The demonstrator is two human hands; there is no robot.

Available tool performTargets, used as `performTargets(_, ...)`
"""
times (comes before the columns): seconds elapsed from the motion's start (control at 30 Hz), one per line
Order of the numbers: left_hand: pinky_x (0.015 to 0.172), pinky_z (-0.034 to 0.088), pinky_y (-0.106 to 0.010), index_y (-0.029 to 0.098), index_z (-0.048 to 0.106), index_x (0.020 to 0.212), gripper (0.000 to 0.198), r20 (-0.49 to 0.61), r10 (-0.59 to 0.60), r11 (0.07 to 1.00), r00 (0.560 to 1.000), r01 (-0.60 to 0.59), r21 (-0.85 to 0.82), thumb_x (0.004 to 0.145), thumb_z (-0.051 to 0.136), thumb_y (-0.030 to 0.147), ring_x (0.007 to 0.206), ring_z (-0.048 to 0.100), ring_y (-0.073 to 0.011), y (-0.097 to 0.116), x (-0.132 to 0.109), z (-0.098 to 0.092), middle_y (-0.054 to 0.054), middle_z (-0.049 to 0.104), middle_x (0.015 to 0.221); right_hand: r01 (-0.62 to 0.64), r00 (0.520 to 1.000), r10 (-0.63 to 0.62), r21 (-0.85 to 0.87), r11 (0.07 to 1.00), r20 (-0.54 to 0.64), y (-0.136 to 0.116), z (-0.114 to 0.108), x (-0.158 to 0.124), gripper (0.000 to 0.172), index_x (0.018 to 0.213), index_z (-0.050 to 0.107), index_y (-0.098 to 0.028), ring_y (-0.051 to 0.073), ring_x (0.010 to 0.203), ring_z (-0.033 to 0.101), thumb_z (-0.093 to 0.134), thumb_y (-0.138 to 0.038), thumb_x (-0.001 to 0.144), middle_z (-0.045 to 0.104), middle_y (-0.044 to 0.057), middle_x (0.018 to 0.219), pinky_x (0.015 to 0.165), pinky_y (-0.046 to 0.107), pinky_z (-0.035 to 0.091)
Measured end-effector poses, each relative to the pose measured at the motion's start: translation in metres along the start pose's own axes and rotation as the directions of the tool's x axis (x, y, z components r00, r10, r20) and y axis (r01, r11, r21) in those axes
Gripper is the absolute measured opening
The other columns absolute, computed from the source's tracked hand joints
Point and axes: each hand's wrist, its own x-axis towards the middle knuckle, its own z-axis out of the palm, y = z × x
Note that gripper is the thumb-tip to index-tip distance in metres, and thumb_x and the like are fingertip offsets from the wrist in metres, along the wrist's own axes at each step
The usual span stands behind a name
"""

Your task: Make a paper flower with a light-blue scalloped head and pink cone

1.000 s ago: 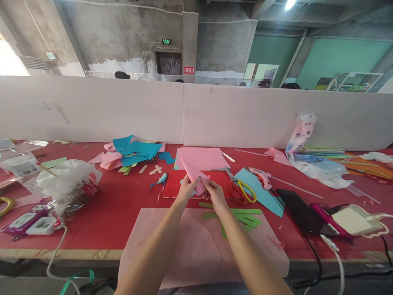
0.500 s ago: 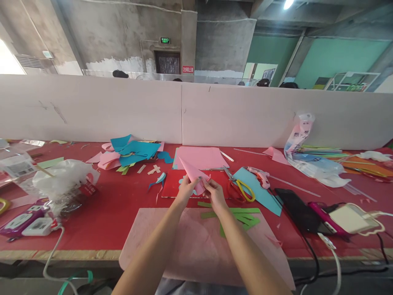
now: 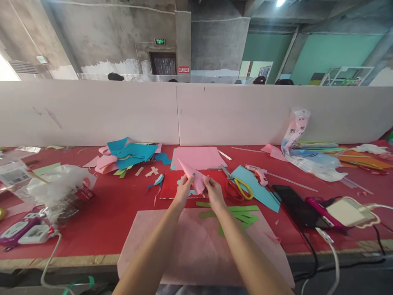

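Between my two hands is a piece of pink paper (image 3: 190, 172) rolled into a pointed cone, its tip aimed up and to the left. My left hand (image 3: 183, 189) grips the cone's left side, thumb on top. At its lower right edge, my right hand (image 3: 214, 191) pinches the paper. Beneath the cone lies a red board (image 3: 170, 184) with light blue cut-out shapes, partly covered by my hands. Scissors with yellow and red handles (image 3: 242, 188) rest just right of my right hand. Green paper strips (image 3: 245, 214) lie below it on a pink sheet (image 3: 172, 246).
A pink glue gun (image 3: 259, 174) lies on blue paper (image 3: 267, 196) to the right, near a black phone (image 3: 293, 205) and cables. Blue and pink scraps (image 3: 135, 155) pile up at back left. A plastic-wrapped bundle (image 3: 61, 186) stands left. A white partition (image 3: 123, 110) runs behind.
The pink cone has turned slightly, and my left thumb now lies on its face. My right fingers have shifted along its edge. The whole view has swung a little.
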Motion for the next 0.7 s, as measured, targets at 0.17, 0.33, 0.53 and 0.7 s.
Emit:
performTargets(0.17, 0.076, 0.047, -0.031, 0.017, 0.057, 0.098, 0.041, 0.002, -0.032, 0.996, 0.999, 0.032, -0.088, 0.067, 0.063, 0.043, 0.089, 0.059, -0.0217, -0.002, 0.002, -0.001, -0.008, 0.062, 0.098, 0.009, 1.0, -0.009, 0.012, 1.0, 0.002, -0.004, 0.004, -0.004, 0.038, 0.055, 0.04, -0.019, 0.006, 0.033, 0.036, 0.064, -0.046, 0.066, 0.044, -0.007, 0.041, 0.034, 0.019, 0.024)
performTargets(0.33, 0.079, 0.046, -0.034, 0.015, 0.057, 0.096, 0.04, 0.008, -0.051, 0.991, 0.999, 0.052, -0.122, 0.066, 0.063, 0.042, 0.091, 0.059, -0.0235, 0.0, 0.001, 0.0, -0.009, 0.063, 0.097, -0.027, 1.0, 0.026, 0.079, 0.997, 0.013, -0.002, 0.004, -0.004, 0.037, 0.054, 0.041, -0.018, 0.005, 0.034, 0.037, 0.067, -0.041, 0.064, 0.045, -0.007, 0.043, 0.035, 0.019, 0.022)
performTargets(0.53, 0.079, 0.045, -0.032, 0.018, 0.057, 0.101, 0.039, 0.131, 0.039, 0.989, 0.991, -0.019, -0.146, 0.07, 0.059, 0.042, 0.095, 0.057, -0.0224, 0.012, -0.009, 0.003, -0.008, 0.062, 0.102, -0.064, 0.998, 0.064, 0.141, 0.988, 0.002, 0.004, -0.002, 0.002, 0.038, 0.055, 0.042, -0.018, 0.006, 0.034, 0.038, 0.068, -0.044, 0.063, 0.046, -0.006, 0.043, 0.034, 0.019, 0.023)
performTargets(0.7, 0.083, 0.043, -0.029, 0.019, 0.058, 0.1, 0.033, 0.155, 0.11, 0.987, 0.982, -0.09, -0.13, 0.072, 0.059, 0.038, 0.099, 0.055, -0.0202, 0.014, -0.011, 0.003, -0.006, 0.061, 0.102, -0.05, 0.999, 0.051, 0.162, 0.985, -0.001, 0.006, -0.004, 0.005, 0.034, 0.061, 0.051, -0.017, 0.005, 0.035, 0.034, 0.066, -0.048, 0.064, 0.044, -0.006, 0.043, 0.034, 0.019, 0.023)
